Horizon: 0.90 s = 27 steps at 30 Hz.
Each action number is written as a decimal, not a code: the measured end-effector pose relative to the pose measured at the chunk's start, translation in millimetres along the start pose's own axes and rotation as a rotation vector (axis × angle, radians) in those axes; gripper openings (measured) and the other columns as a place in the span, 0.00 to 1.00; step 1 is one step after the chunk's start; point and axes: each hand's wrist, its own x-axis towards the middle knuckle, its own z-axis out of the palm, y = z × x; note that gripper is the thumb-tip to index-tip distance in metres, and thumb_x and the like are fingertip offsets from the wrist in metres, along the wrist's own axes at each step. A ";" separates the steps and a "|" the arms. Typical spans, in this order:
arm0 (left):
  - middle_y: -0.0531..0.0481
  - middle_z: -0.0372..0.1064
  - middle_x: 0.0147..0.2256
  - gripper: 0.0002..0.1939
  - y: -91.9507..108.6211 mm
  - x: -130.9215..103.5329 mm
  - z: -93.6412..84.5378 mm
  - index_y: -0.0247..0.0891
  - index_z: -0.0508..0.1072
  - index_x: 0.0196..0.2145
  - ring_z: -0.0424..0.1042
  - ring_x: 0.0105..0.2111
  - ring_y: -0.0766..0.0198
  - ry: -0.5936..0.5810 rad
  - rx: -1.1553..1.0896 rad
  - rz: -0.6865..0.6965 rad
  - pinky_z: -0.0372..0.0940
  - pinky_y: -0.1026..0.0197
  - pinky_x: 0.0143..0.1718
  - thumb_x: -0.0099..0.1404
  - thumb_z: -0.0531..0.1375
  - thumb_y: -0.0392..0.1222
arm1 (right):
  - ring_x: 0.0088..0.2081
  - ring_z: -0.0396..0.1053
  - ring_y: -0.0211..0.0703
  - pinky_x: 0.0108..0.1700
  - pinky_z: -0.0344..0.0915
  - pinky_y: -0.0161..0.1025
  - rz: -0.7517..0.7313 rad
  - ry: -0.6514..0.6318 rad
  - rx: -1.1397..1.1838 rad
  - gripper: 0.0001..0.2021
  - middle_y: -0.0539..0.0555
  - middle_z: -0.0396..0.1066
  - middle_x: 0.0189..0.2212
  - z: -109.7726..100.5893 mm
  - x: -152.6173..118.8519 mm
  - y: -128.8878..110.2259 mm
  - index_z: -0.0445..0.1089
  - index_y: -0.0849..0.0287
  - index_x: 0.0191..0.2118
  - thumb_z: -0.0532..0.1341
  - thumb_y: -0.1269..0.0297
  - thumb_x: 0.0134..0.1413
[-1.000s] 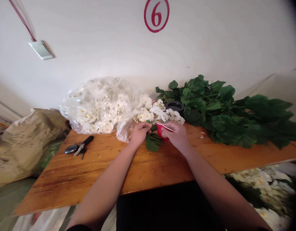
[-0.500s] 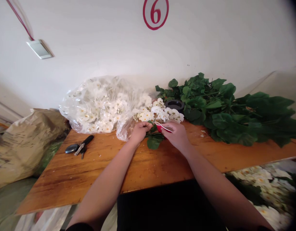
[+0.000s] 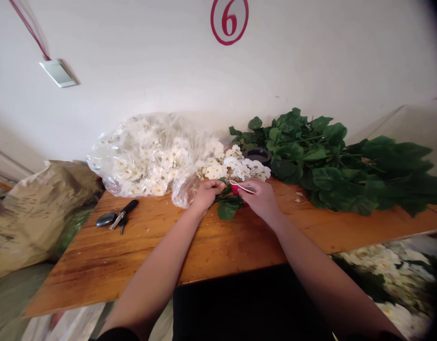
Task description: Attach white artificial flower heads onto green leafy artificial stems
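My left hand (image 3: 207,194) is closed, its fingers pinched on the stem of a small green leafy sprig (image 3: 228,208) low over the wooden table (image 3: 218,246). To its right, my right hand (image 3: 258,196) is closed around a red item with a white edge (image 3: 236,188), which looks folded. White flowers (image 3: 239,168) with yellow centres lie just beyond both hands. Part of the sprig's stem is hidden between my fingers.
A clear plastic bag of white flowers (image 3: 143,156) lies at the back left. Green foliage (image 3: 325,161) and a black ring (image 3: 258,155) are at the back right. Keys with a black fob (image 3: 106,219) rest at left. More white flowers (image 3: 388,270) are below the table's right edge.
Both hands keep nearly the same place and hold. The red item has tilted slightly, and the view has shifted a little.
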 end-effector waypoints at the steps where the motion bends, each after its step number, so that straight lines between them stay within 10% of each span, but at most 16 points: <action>1: 0.52 0.70 0.24 0.18 0.5 -0.3 0.1 0.33 0.75 0.26 0.66 0.26 0.67 0.000 0.003 -0.004 0.61 0.64 0.32 0.47 0.69 0.52 | 0.35 0.72 0.45 0.38 0.66 0.40 0.001 -0.001 -0.001 0.07 0.52 0.76 0.32 0.0 0.0 0.3 0.77 0.53 0.34 0.62 0.63 0.49; 27: 0.52 0.71 0.24 0.14 1.4 -3.0 -0.3 0.33 0.77 0.25 0.66 0.27 0.68 -0.023 -0.105 -0.055 0.61 0.63 0.35 0.46 0.70 0.46 | 0.37 0.72 0.46 0.41 0.65 0.41 0.049 -0.023 0.054 0.08 0.52 0.76 0.33 -1.0 3.3 4.7 0.77 0.55 0.34 0.63 0.61 0.48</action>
